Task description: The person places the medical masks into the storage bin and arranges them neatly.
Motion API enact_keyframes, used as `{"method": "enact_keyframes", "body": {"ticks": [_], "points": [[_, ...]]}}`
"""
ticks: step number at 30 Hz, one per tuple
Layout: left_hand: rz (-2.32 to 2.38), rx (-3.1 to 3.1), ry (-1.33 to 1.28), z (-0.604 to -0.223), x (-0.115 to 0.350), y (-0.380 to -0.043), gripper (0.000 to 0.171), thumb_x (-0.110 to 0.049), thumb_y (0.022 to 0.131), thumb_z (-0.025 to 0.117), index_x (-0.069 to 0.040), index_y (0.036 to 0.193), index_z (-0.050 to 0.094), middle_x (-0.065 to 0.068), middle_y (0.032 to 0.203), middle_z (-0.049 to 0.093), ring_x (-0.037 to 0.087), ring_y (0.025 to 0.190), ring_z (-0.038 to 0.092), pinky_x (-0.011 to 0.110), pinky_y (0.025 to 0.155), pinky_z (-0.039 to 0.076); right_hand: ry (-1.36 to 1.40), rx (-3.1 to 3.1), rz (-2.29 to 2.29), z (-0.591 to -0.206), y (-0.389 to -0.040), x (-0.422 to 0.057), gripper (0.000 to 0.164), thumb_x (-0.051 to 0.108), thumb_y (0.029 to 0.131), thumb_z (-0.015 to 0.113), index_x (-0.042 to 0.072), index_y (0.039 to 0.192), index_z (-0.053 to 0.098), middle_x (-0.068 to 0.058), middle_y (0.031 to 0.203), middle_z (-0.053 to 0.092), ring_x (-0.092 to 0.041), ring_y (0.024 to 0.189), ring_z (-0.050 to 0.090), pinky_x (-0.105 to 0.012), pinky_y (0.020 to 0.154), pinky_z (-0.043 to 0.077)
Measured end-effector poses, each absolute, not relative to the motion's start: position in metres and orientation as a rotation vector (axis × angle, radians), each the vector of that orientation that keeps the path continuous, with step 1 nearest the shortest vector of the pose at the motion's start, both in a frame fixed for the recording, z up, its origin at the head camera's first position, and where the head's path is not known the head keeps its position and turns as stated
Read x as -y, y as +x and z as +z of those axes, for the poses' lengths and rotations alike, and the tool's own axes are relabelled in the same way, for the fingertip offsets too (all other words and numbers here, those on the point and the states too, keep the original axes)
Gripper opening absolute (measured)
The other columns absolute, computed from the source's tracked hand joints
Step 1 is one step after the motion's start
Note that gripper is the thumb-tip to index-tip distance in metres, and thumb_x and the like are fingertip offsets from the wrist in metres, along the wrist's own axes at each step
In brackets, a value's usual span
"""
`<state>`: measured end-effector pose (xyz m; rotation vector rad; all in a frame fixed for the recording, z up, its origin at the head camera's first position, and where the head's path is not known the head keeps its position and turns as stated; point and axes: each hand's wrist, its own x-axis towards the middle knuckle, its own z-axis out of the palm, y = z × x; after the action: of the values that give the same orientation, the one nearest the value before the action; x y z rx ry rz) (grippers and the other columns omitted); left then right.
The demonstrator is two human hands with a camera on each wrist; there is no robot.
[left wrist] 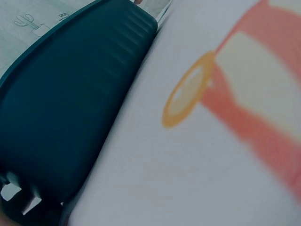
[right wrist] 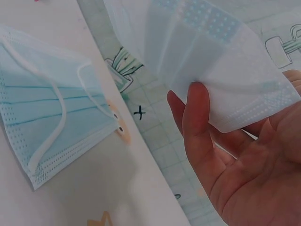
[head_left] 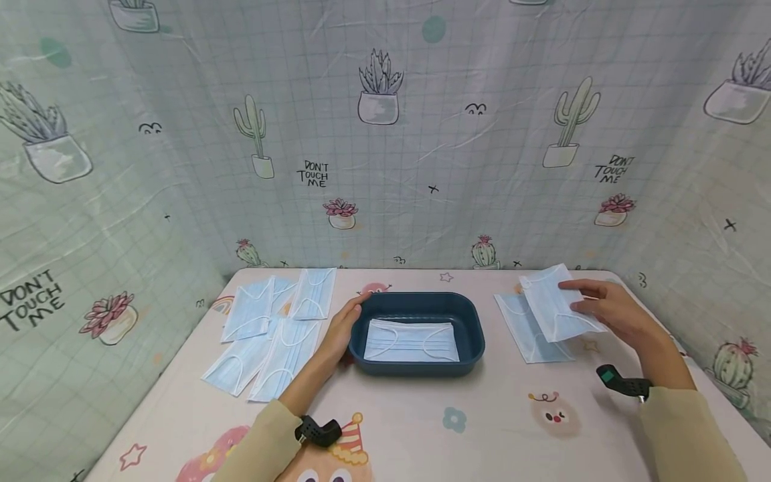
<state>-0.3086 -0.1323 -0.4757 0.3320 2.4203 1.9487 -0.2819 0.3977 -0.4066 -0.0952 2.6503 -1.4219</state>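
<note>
Bin [head_left: 415, 369] could get shoved too easily imo
Left hand [head_left: 340, 331] is at its left end, can't tell if those fingers grip; pushing there could skew it. Right hand [head_left: 614, 313] has thumb and fingers pinching a mask [head_left: 557, 304], right of the bin; a loose hold could drop it, or the lower mask [head_left: 542, 351]'s loop [right wrist: 62, 110] could snag.

the patterned backdrop cloth [head_left: 421, 231] reads "don't touch me" three times and bears small x marks.
</note>
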Motion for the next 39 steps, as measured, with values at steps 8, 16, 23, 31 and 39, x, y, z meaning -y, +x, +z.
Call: {"method": "enact_keyframes", "body": {"ticks": [8, 16, 23, 31, 39], "points": [[1.977, -2.398, 0.35, -0.475, 0.134, -0.309, 0.044, -0.026, 0.113, 0.037, -0.018, 0.154, 0.049, 0.006, 0.164, 0.044, 0.03, 0.159, 0.028, 0.055, 0.131, 0.016, -0.149, -2.653, -1.449, -0.401, -0.282, -0.394, 0.056, 0.018, 0.103, 0.062, -0.003, 0.151, 0.045, -0.033, 0.168, 0.017, -0.055, 0.146, 0.025, -0.01, 0.083, 0.048], [1.996, -2.363, 0.362, -0.474, 0.135, -0.308, 0.045, -0.027, 0.113, 0.036, -0.018, 0.155, 0.048, 0.004, 0.164, 0.044, 0.029, 0.159, 0.027, 0.054, 0.131, 0.015, -0.195, -2.659, -1.493, -0.395, -0.282, -0.389, 0.055, 0.018, 0.101, 0.064, 0.0, 0.15, 0.048, -0.033, 0.167, 0.019, -0.052, 0.145, 0.029, -0.012, 0.085, 0.051], [1.981, -2.376, 0.344, -0.474, 0.133, -0.308, 0.045, -0.029, 0.113, 0.037, -0.019, 0.155, 0.048, 0.004, 0.164, 0.044, 0.03, 0.16, 0.025, 0.056, 0.131, 0.013, -0.192, -2.679, -1.486, -0.39, -0.279, -0.383, 0.057, 0.021, 0.102, 0.064, -0.001, 0.151, 0.047, -0.033, 0.167, 0.02, -0.053, 0.146, 0.03, -0.011, 0.085, 0.051], [1.975, -2.386, 0.314, -0.475, 0.132, -0.307, 0.044, -0.028, 0.113, 0.036, -0.021, 0.155, 0.049, 0.003, 0.164, 0.044, 0.029, 0.159, 0.026, 0.056, 0.131, 0.014, -0.181, -2.682, -1.496, -0.388, -0.277, -0.377, 0.056, 0.021, 0.102, 0.065, 0.002, 0.152, 0.048, -0.033, 0.167, 0.021, -0.044, 0.139, 0.041, -0.016, 0.085, 0.055], [1.971, -2.401, 0.331, -0.475, 0.133, -0.308, 0.044, -0.027, 0.113, 0.036, -0.019, 0.153, 0.051, 0.006, 0.164, 0.044, 0.031, 0.159, 0.026, 0.056, 0.131, 0.013, -0.203, -2.656, -1.539, -0.385, -0.277, -0.374, 0.054, 0.02, 0.101, 0.065, 0.004, 0.15, 0.051, -0.032, 0.165, 0.025, 0.004, 0.106, 0.053, -0.021, 0.083, 0.059]]}}
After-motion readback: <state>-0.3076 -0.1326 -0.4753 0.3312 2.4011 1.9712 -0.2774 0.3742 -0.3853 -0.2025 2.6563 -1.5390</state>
